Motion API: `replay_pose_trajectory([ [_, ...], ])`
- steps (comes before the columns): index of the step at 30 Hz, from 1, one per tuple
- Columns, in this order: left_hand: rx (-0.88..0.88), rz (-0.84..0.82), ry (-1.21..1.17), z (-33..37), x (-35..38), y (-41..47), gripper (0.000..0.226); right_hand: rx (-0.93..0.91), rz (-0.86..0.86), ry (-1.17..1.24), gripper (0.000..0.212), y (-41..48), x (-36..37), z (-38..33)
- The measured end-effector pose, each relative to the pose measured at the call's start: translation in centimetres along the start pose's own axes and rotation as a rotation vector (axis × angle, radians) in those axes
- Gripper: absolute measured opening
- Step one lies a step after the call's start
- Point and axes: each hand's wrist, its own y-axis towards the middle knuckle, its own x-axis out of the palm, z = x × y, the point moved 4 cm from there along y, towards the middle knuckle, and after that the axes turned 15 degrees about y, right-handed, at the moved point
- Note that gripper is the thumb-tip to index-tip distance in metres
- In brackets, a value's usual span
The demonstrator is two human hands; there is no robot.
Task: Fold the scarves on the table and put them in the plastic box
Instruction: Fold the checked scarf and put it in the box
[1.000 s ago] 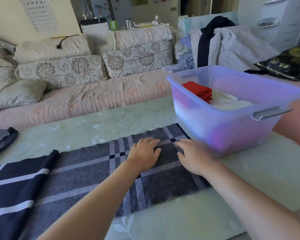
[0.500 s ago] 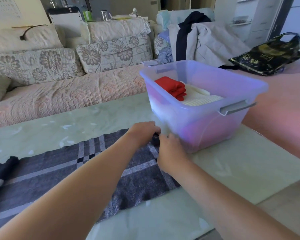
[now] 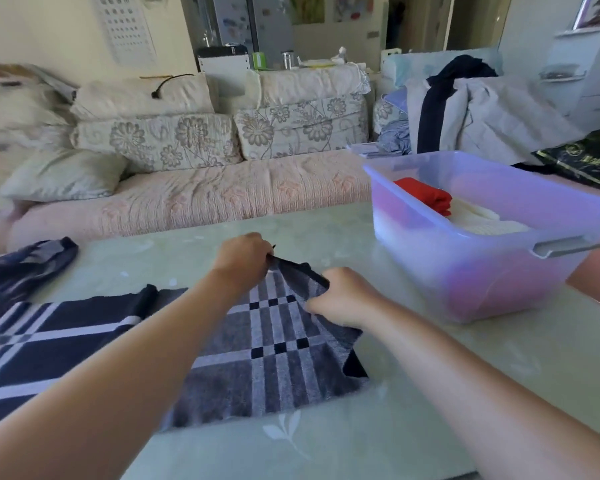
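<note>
A grey plaid scarf (image 3: 274, 355) lies across the pale green table (image 3: 465, 368), its right end lifted off the surface. My left hand (image 3: 243, 258) pinches the far corner of that end, and my right hand (image 3: 343, 296) grips the near corner, both raised a little above the table. The translucent purple plastic box (image 3: 499, 271) stands to the right, holding a folded red scarf (image 3: 426, 195) and a folded white one (image 3: 482, 220). The scarf's left part shows dark navy with white stripes (image 3: 49, 348).
Another dark cloth (image 3: 25, 268) lies bunched at the table's left edge. A sofa (image 3: 194, 199) with floral cushions runs along the far side. Clothes (image 3: 482, 112) are piled at the back right, beside a black bag (image 3: 582, 161).
Both hands went from resting flat on the scarf to gripping its right end by the corners. They have lifted that end and drawn it leftward, away from the box.
</note>
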Motion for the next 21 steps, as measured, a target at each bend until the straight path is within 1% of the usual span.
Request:
replay_pose_trajectory([
  [2, -0.022, -0.042, 0.032, -3.4, 1.1, -1.7, 0.018, -0.066, -0.055, 0.073, 0.017, -0.1, 3.2, -2.3],
  [4, -0.068, -0.049, 0.037, -6.9, 2.4, -3.4, 0.017, -0.105, -0.102, 0.120, 0.012, -0.2, 6.6, -4.4],
  [5, -0.093, -0.047, 0.038, -8.5, 3.2, -4.3, 0.019, -0.114, -0.127, 0.144, 0.010, -0.2, 8.4, -5.2],
  [7, -0.125, -0.065, 0.036, -11.6, 5.0, -6.2, 0.025, -0.129, -0.183, 0.196, 0.015, -0.4, 12.0, -6.5],
  [10, -0.163, -0.095, -0.033, -15.3, 7.7, -9.3, 0.034, -0.125, -0.268, 0.262, 0.016, -0.3, 16.9, -7.5],
  [12, -0.182, -0.181, -0.066, -16.9, 9.5, -11.3, 0.042, -0.105, -0.311, 0.298, 0.013, -0.3, 19.7, -7.9],
  [13, -0.185, -0.250, -0.077, -17.3, 10.4, -12.3, 0.048, -0.094, -0.332, 0.311, 0.007, -0.4, 21.0, -8.0],
  [14, -0.197, -0.321, -0.099, -17.5, 11.4, -13.2, 0.055, -0.071, -0.364, 0.322, 0.013, -0.5, 22.2, -8.0],
  [15, -0.224, -0.370, -0.138, -17.5, 12.2, -14.1, 0.062, -0.026, -0.412, 0.336, 0.029, -0.6, 23.3, -8.0],
  [16, -0.255, -0.385, -0.183, -17.6, 12.9, -14.9, 0.066, 0.025, -0.472, 0.365, 0.042, -0.6, 24.4, -7.8],
  [17, -0.279, -0.362, -0.233, -17.6, 13.4, -15.5, 0.068, 0.057, -0.514, 0.369, 0.046, -0.6, 25.2, -7.7],
  [18, -0.293, -0.318, -0.283, -17.5, 13.6, -15.9, 0.066, 0.042, -0.521, 0.349, 0.043, -0.6, 25.6, -7.7],
  [19, -0.294, -0.278, -0.319, -17.3, 13.5, -16.3, 0.062, -0.024, -0.475, 0.293, 0.037, -0.3, 25.5, -7.8],
  [20, -0.285, -0.256, -0.338, -17.0, 13.2, -16.6, 0.056, -0.117, -0.394, 0.185, 0.033, 0.1, 25.0, -7.8],
  [21, -0.270, -0.252, -0.347, -16.6, 12.9, -16.8, 0.050, -0.222, -0.304, 0.027, 0.032, 0.3, 24.2, -7.8],
])
